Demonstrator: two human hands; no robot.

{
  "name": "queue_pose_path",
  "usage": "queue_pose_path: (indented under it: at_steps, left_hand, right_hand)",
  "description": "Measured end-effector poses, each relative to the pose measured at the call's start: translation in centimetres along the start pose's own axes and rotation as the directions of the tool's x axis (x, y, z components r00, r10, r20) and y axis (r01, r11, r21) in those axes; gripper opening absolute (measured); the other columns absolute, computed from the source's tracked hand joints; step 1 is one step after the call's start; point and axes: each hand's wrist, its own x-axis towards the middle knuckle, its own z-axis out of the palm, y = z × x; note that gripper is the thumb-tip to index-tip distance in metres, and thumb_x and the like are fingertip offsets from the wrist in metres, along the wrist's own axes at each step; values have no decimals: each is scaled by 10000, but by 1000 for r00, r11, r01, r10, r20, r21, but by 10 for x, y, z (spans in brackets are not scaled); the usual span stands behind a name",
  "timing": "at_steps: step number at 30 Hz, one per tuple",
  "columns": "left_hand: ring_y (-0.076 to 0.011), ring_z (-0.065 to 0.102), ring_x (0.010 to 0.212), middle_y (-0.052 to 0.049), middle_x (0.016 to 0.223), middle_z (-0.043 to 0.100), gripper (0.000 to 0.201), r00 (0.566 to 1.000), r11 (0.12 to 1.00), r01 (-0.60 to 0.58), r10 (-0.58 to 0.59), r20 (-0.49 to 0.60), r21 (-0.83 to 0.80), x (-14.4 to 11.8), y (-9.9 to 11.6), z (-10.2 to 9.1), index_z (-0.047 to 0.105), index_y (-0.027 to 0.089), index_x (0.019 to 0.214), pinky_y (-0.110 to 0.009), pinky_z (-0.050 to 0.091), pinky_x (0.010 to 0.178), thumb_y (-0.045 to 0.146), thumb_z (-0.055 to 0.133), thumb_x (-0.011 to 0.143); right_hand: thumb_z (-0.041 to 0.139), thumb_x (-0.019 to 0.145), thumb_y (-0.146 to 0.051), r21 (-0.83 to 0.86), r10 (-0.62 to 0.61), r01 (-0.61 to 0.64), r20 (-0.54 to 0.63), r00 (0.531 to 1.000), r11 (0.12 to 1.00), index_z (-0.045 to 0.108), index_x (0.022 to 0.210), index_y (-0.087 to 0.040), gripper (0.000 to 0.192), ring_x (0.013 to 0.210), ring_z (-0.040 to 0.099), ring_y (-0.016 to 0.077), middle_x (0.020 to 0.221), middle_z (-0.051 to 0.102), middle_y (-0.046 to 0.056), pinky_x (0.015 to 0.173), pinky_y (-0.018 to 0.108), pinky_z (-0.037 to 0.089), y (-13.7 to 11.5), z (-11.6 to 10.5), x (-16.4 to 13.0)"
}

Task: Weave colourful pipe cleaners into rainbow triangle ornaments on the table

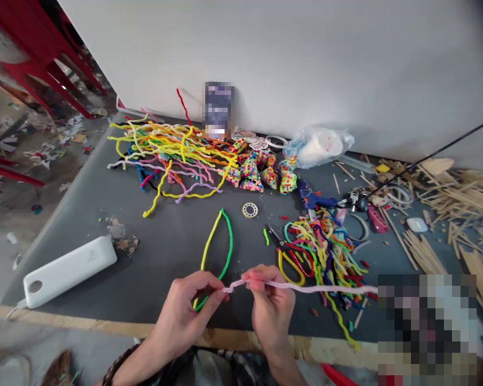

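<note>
Between both hands runs a pale pink pipe cleaner (322,288), its long part stretching off to the right. My left hand (193,300) pinches its kinked left end between thumb and fingers. A short way along, my right hand (270,305) is closed around the same stem. Just beyond my left hand lies a bent pipe cleaner (230,236), green on one side and yellow-green on the other; its lower ends pass behind my left fingers, and I cannot tell whether they are held. Scissors (292,257) with red and yellow handles rest right of my right hand.
Behind are a heap of long pipe cleaners (165,145) and several multicoloured bundles (250,171). A blue glue gun (312,197), cut pipe-cleaner pieces (330,246) and wooden sticks (467,198) lie to the right. A white power bank (70,272) sits left; a small ring (250,209) lies mid-table.
</note>
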Motion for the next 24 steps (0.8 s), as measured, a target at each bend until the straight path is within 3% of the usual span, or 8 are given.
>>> queue_pose_path:
  at_steps: [6, 10, 12, 14, 17, 19, 21, 24]
  left_hand:
    - [-153, 600, 784, -16, 818, 643, 128, 960, 943, -278, 281, 8, 181, -9, 2, 1, 624, 208, 921, -256, 469, 712, 146, 535, 988]
    - [-161, 555, 725, -3, 747, 588, 173, 936, 876, -320, 350, -20, 361, -1, -3, 4, 517, 215, 843, -264, 455, 653, 96, 479, 962]
    - [-170, 534, 698, 0, 713, 564, 210, 907, 780, -319, 416, -66, 538, 6, -8, 6, 476, 225, 803, -273, 441, 627, 74, 478, 950]
    - [-183, 515, 681, 0, 682, 544, 247, 846, 611, -332, 530, -60, 718, 10, -13, 8, 456, 233, 775, -288, 424, 615, 47, 496, 932]
    - [-187, 505, 661, 0, 674, 554, 236, 753, 355, -450, 644, 135, 820, 7, -19, 15, 504, 222, 797, -309, 408, 607, 29, 512, 933]
    - [-189, 514, 663, -5, 703, 585, 208, 721, 281, -544, 639, 269, 791, 1, -18, 20, 538, 205, 842, -322, 409, 604, 29, 499, 944]
    - [-196, 521, 671, -9, 710, 589, 208, 725, 298, -570, 621, 298, 766, -5, -14, 23, 529, 205, 847, -331, 403, 593, 25, 478, 938]
    - [-193, 507, 660, -3, 685, 559, 221, 765, 428, -562, 594, 249, 708, -7, -4, 20, 473, 222, 827, -315, 384, 558, 23, 456, 921]
  right_hand:
    - [742, 923, -331, 73, 146, -145, -10, 989, 987, 664, 783, -207, 202, 629, 584, 129, 761, 686, 14, 564, 245, 443, -1, 4, 4]
    - [740, 925, -364, 95, 247, -252, 55, 967, 963, 646, 799, -202, 225, 573, 535, 117, 754, 707, 19, 557, 257, 436, -4, 8, 1]
    - [735, 929, -361, 101, 235, -239, 46, 971, 966, 633, 801, -206, 225, 562, 512, 114, 726, 696, 6, 566, 262, 433, -4, 10, -3]
    - [730, 931, -361, 111, 235, -236, 18, 972, 965, 620, 797, -209, 230, 554, 483, 109, 716, 691, -4, 562, 258, 417, -4, 12, -6]
    - [722, 936, -328, 123, 241, -236, -23, 970, 964, 593, 775, -215, 235, 564, 472, 107, 680, 657, -28, 571, 250, 401, -7, 14, -6]
    - [714, 944, -297, 94, 227, -225, -9, 974, 970, 583, 769, -218, 232, 576, 481, 108, 665, 636, -38, 582, 249, 400, -9, 14, -4]
    - [702, 955, -286, 50, 205, -205, 15, 979, 977, 584, 771, -218, 230, 586, 489, 110, 671, 633, -37, 583, 253, 397, -10, 13, 0]
    - [692, 964, -295, 5, 155, -155, 7, 988, 988, 593, 775, -217, 227, 602, 507, 117, 676, 632, -32, 584, 259, 397, -10, 12, 3]
